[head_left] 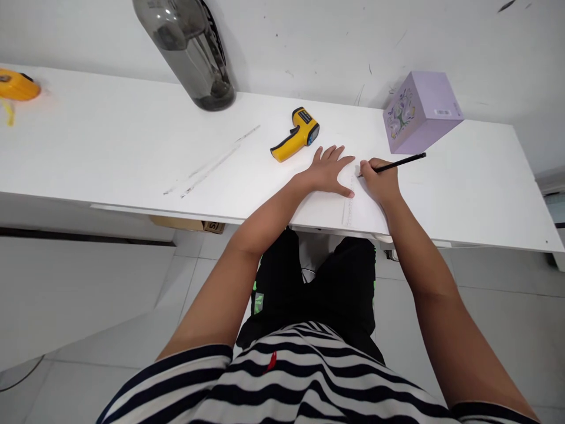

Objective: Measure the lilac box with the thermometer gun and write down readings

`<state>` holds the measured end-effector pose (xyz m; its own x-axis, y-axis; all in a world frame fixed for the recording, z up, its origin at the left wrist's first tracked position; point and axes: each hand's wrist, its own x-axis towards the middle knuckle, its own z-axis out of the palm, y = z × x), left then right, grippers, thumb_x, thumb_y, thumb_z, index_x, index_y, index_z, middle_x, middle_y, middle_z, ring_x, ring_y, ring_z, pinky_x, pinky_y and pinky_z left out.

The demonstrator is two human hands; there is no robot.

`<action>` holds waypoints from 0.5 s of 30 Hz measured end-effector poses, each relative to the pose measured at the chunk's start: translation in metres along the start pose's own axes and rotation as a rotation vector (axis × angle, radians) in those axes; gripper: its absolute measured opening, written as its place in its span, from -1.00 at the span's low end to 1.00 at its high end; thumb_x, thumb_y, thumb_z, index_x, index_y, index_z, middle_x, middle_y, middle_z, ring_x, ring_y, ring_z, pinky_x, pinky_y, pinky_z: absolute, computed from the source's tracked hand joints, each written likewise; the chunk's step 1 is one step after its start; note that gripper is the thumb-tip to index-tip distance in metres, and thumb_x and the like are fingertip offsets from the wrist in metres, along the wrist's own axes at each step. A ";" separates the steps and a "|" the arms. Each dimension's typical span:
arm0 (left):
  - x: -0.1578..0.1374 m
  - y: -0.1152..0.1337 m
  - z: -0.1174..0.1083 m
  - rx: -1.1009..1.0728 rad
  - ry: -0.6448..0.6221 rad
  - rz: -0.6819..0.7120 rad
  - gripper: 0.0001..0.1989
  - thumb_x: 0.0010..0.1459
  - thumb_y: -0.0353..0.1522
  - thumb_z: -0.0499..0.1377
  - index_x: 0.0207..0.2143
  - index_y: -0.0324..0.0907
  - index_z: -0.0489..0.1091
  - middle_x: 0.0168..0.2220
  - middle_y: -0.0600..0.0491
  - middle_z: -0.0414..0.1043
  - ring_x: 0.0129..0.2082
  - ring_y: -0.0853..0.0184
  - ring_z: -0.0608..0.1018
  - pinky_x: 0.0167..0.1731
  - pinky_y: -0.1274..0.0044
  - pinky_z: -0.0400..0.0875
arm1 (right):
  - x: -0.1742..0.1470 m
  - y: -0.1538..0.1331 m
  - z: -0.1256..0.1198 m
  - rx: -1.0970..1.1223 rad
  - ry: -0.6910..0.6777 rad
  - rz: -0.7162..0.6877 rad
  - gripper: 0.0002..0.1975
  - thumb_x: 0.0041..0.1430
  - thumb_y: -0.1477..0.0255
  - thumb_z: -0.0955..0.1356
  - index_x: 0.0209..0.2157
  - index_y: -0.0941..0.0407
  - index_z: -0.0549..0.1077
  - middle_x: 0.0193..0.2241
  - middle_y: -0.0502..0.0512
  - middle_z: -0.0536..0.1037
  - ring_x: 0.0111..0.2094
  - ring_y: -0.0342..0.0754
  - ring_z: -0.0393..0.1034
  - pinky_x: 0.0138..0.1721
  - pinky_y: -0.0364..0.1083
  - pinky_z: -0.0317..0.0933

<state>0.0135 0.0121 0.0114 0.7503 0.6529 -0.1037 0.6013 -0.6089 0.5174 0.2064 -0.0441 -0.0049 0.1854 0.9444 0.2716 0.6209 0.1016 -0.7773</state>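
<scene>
My right hand (383, 181) is closed around a slim black pencil (401, 162). Its tip points down and left at a white sheet of paper (364, 209) that barely stands out from the white table. My left hand (329, 172) lies with fingers spread at the sheet's left side, the thumb across a faint grey strip of small marks running down the page. Whether that strip is writing or a perforated edge I cannot make out. Just beyond my left hand a yellow and black infrared thermometer gun (295, 135) lies on its side.
On the narrow white table (110, 135), a lilac box (424, 112) stands behind my right hand. A large grey translucent water bottle (194, 59) stands near the wall. An orange tape measure (17, 85) lies far left. Dark streaks mark the tabletop, and a cardboard box (188, 224) shows underneath.
</scene>
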 end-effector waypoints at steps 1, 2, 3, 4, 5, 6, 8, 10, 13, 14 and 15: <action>0.000 0.001 0.000 0.001 -0.004 -0.005 0.19 -0.14 0.27 0.28 0.45 0.02 0.01 0.56 -0.05 -0.31 0.53 -0.15 -0.28 0.44 0.03 -0.49 | 0.000 -0.001 0.000 0.008 -0.005 0.004 -0.62 0.25 0.30 0.38 -0.63 0.08 0.32 -0.66 -0.05 0.30 -0.54 -0.13 0.18 -0.44 -0.07 0.14; -0.001 0.001 -0.001 0.002 -0.009 -0.010 0.19 -0.14 0.27 0.28 0.45 0.00 0.01 0.55 -0.06 -0.31 0.53 -0.14 -0.28 0.44 0.04 -0.49 | 0.000 -0.002 0.000 0.016 -0.008 0.012 -0.62 0.24 0.33 0.38 -0.63 0.08 0.32 -0.66 -0.06 0.30 -0.54 -0.13 0.18 -0.44 -0.07 0.14; -0.001 0.002 -0.001 0.004 -0.014 -0.015 0.19 -0.13 0.26 0.28 0.45 -0.01 0.01 0.55 -0.06 -0.31 0.53 -0.14 -0.29 0.44 0.05 -0.50 | 0.000 -0.003 0.000 0.021 -0.007 0.020 -0.63 0.24 0.36 0.38 -0.64 0.08 0.31 -0.67 -0.06 0.29 -0.54 -0.13 0.17 -0.44 -0.07 0.13; -0.001 0.002 -0.002 0.002 -0.018 -0.018 0.19 -0.13 0.26 0.28 0.46 -0.02 0.01 0.55 -0.07 -0.31 0.53 -0.14 -0.30 0.44 0.06 -0.50 | 0.000 -0.004 0.000 0.024 -0.004 0.029 -0.63 0.23 0.39 0.38 -0.64 0.08 0.30 -0.67 -0.06 0.29 -0.54 -0.14 0.17 -0.44 -0.07 0.13; -0.001 0.003 -0.002 -0.002 -0.019 -0.019 0.19 -0.13 0.26 0.28 0.46 -0.02 0.01 0.55 -0.07 -0.31 0.53 -0.14 -0.30 0.44 0.06 -0.50 | 0.000 -0.004 0.000 0.024 -0.001 0.036 -0.62 0.23 0.42 0.38 -0.65 0.08 0.29 -0.67 -0.07 0.28 -0.55 -0.14 0.16 -0.43 -0.07 0.12; -0.001 0.003 -0.002 -0.008 -0.017 -0.019 0.20 -0.14 0.27 0.28 0.45 -0.01 0.01 0.55 -0.06 -0.30 0.53 -0.15 -0.30 0.44 0.06 -0.50 | 0.000 -0.004 0.000 0.022 0.001 0.040 -0.62 0.23 0.44 0.38 -0.65 0.09 0.27 -0.67 -0.07 0.27 -0.55 -0.14 0.16 -0.43 -0.07 0.12; -0.001 0.003 -0.002 -0.016 -0.015 -0.017 0.20 -0.15 0.28 0.28 0.45 0.00 0.02 0.55 -0.06 -0.30 0.53 -0.15 -0.30 0.44 0.05 -0.50 | 0.000 -0.004 -0.001 0.016 -0.003 0.040 -0.61 0.24 0.44 0.38 -0.65 0.09 0.26 -0.67 -0.07 0.26 -0.54 -0.15 0.14 -0.42 -0.06 0.11; -0.001 0.002 -0.002 -0.010 -0.018 -0.012 0.20 -0.15 0.28 0.28 0.45 0.00 0.01 0.55 -0.07 -0.31 0.53 -0.15 -0.30 0.44 0.04 -0.50 | 0.001 -0.003 -0.001 0.007 -0.010 0.033 -0.61 0.25 0.43 0.38 -0.64 0.08 0.27 -0.67 -0.08 0.25 -0.55 -0.14 0.13 -0.42 -0.06 0.10; 0.000 0.001 -0.001 0.004 -0.020 -0.007 0.19 -0.13 0.28 0.27 0.45 0.00 0.02 0.56 -0.05 -0.31 0.53 -0.15 -0.30 0.44 0.04 -0.50 | 0.001 -0.003 -0.002 -0.005 0.001 0.029 -0.63 0.26 0.41 0.37 -0.63 0.09 0.30 -0.66 -0.06 0.28 -0.54 -0.14 0.14 -0.41 -0.06 0.12; 0.000 0.001 -0.001 0.007 -0.017 -0.008 0.19 -0.13 0.28 0.27 0.45 0.01 0.02 0.56 -0.04 -0.30 0.53 -0.15 -0.30 0.44 0.04 -0.50 | 0.001 -0.003 -0.002 -0.005 0.009 0.031 -0.63 0.27 0.40 0.36 -0.63 0.09 0.31 -0.65 -0.05 0.29 -0.53 -0.13 0.16 -0.40 -0.05 0.14; 0.000 0.000 -0.001 0.008 -0.015 -0.010 0.18 -0.13 0.28 0.27 0.45 0.01 0.02 0.56 -0.03 -0.30 0.53 -0.15 -0.30 0.44 0.04 -0.49 | 0.001 -0.002 -0.002 -0.003 0.017 0.035 -0.63 0.28 0.38 0.36 -0.62 0.08 0.32 -0.64 -0.05 0.29 -0.53 -0.13 0.17 -0.39 -0.05 0.17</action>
<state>0.0136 0.0124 0.0121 0.7484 0.6521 -0.1209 0.6105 -0.6062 0.5097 0.2063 -0.0444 -0.0019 0.2196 0.9419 0.2541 0.6159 0.0681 -0.7849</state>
